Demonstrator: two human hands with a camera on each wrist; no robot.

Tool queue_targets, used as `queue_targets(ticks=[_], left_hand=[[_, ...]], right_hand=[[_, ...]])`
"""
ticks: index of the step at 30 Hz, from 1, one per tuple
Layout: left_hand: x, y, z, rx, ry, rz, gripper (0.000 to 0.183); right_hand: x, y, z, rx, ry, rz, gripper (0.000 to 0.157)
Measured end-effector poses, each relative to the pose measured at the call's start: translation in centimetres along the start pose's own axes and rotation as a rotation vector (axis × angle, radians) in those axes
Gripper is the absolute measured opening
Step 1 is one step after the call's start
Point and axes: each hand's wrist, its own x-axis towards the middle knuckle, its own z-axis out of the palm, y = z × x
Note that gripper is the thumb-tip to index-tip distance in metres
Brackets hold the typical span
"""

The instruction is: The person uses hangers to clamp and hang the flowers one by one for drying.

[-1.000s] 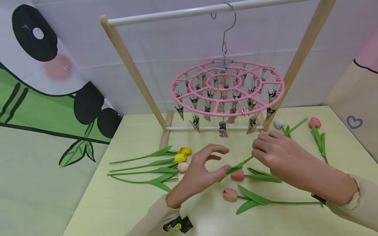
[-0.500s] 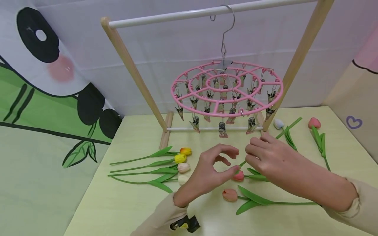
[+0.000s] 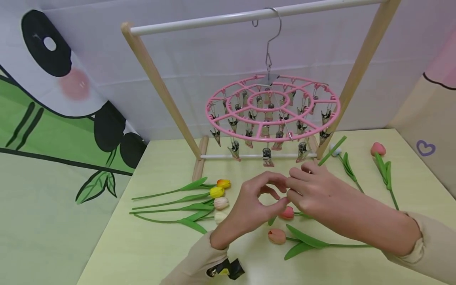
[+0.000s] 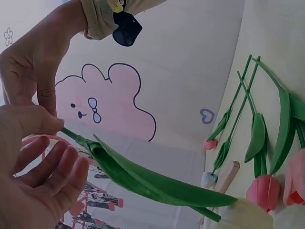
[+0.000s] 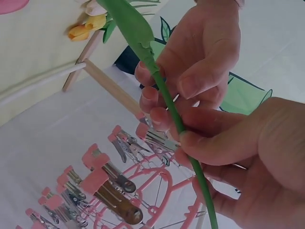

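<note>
We judged the work to be about midway. The right grip (image 3: 317,190) pinched the stem of a whitish tulip (image 4: 147,183) between thumb and fingers; the left grip (image 3: 256,204) curved loosely around the same stem, thumb and fingertips apart, and we could not tell whether it touched. To the left of the left grip we counted four tulips side by side on the worktop (image 3: 142,245), heads toward that grip: an orange tulip (image 3: 223,183), a yellow tulip (image 3: 217,192), a pale pink tulip (image 3: 221,203) and a white tulip (image 3: 219,217). We took that row as the part done. Left over, it seemed, were the pinched tulip and four others: a pink tulip (image 3: 286,213) just under the grips, a peach tulip (image 3: 276,236) nearer than it, and a pale blue tulip (image 3: 337,152) and a coral tulip (image 3: 378,149) beyond the right grip. Beyond both grips hung a pink clip hanger (image 3: 268,139); we saw no tulip in its clips.
</note>
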Motion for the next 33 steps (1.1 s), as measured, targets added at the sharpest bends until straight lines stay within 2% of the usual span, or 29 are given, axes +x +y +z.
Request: queue_targets(ticks=[6,13,17,19,21,22,23,24,26,27,28,29,30,33], left_hand=[[0.2,0.0,0.2,-0.037,0.021,-0.030,0.036],[0.1,0.0,0.3,-0.064,0.027,-0.081,0.030],[0.1,0.0,0.3,-0.082,0.023,-0.080,0.029],[0.1,0.0,0.3,-0.082,0.020,-0.078,0.028],[0.1,0.1,0.3,-0.078,0.017,-0.080,0.027],[0.1,0.1,0.3,-0.078,0.015,-0.083,0.026],[0.0,0.1,0.3,-0.080,0.014,-0.083,0.026],[0.0,0.1,0.3,-0.081,0.013,-0.083,0.026],[-0.1,0.1,0.3,-0.088,0.011,-0.081,0.027],[-0.1,0.1,0.2,-0.091,0.012,-0.081,0.027],[-0.1,0.1,0.2,-0.093,0.013,-0.079,0.028],[-0.2,0.1,0.2,-0.094,0.015,-0.077,0.028],[-0.2,0.2,0.1,-0.093,0.017,-0.080,0.029],[-0.4,0.2,0.0,-0.082,0.028,-0.090,0.029]], right_hand=[[0.7,-0.4,0.0,-0.026,-0.027,-0.021,0.029],[1.2,-0.9,0.1,-0.004,-0.009,-0.027,0.038],[1.3,-1.1,0.0,0.038,0.004,-0.027,0.028],[1.4,-1.2,0.0,0.051,0.009,-0.029,0.011],[1.4,-1.3,-0.2,0.058,0.015,-0.030,0.009],[1.4,-1.4,-0.2,0.061,0.018,-0.028,0.015],[1.4,-1.5,-0.3,0.069,0.014,-0.025,0.015],[1.4,-1.6,-0.4,0.074,0.016,-0.025,0.025],[1.3,-1.7,-0.7,0.093,0.006,-0.019,0.019],[1.3,-1.8,-0.8,0.104,0.014,-0.019,0.028],[1.4,-1.9,-0.9,0.119,0.020,-0.017,0.027],[1.4,-1.9,-1.1,0.135,0.034,-0.017,0.026],[1.4,-1.9,-1.1,0.146,0.063,-0.021,0.036],[1.6,-1.9,-1.4,0.177,0.138,-0.019,0.045]])
